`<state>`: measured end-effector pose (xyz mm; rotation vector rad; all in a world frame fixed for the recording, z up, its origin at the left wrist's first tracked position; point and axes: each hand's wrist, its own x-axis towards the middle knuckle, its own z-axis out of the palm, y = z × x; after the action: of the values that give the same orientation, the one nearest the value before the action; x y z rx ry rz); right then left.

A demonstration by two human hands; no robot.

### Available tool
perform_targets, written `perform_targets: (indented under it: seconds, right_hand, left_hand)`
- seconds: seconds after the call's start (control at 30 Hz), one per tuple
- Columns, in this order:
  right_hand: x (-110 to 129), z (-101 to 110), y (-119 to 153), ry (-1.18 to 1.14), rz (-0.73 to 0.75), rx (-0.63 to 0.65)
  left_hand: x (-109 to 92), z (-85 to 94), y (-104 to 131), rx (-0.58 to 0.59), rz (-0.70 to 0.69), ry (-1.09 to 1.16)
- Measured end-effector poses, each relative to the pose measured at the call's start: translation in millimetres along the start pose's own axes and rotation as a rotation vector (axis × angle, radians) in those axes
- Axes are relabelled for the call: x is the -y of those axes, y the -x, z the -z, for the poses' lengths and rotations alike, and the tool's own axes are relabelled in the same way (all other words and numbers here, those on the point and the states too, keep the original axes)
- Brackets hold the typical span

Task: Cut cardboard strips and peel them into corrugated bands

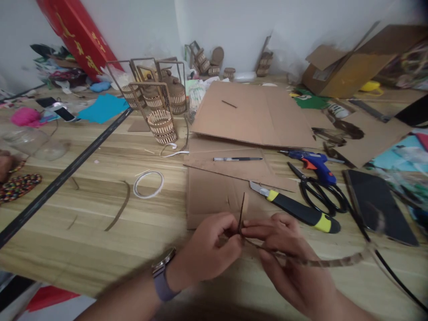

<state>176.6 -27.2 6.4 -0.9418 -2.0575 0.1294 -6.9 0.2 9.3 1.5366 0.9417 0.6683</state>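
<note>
My left hand (212, 247), with a watch on its wrist, pinches a narrow cardboard strip (334, 262) just in front of the cardboard sheets. One short end of it stands up above my fingers. My right hand (290, 256) grips the same strip close to my left fingertips, and its long curled tail runs out to the right across that hand. Beyond my right hand lies a utility knife (297, 209) with a black and yellow handle and its blade showing. Black scissors (319, 191) and a blue glue gun (312, 162) rest behind it.
Large cardboard sheets (250, 116) cover the middle, with a pen (237, 159) on one. Small cardboard baskets (162, 127) with tall handles stand behind left. A white tape ring (149, 184) lies left, a dark phone (379, 207) right. Another person's hand (5, 165) shows far left.
</note>
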Motion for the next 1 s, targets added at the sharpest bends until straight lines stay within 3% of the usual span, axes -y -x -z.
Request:
perform_targets:
  seconds: [0.2, 0.37, 0.63, 0.9, 1.0]
  right_hand:
    - [0.5, -8.2, 2.5, 0.179, 0.050, 0.009]
    - [0.3, -7.2, 2.3, 0.140, 0.058, 0.021]
    - [-2.8, -3.0, 4.9, 0.017, -0.094, 0.019]
    - [-0.9, 0.7, 0.5, -0.209, -0.358, -0.034]
    - [-0.4, 0.7, 0.9, -0.240, -0.370, -0.054]
  left_hand:
    - [4.0, 0.0, 1.0, -0.071, -0.068, -0.092]
    - [3.5, 0.0, 0.3, -0.074, -0.132, -0.114]
    - [2.9, -1.4, 2.5, -0.023, -0.154, -0.078]
    - [-3.0, 1.5, 3.5, 0.006, -0.212, -0.007]
    - [-2.8, 0.9, 3.6, 0.008, -0.215, 0.005]
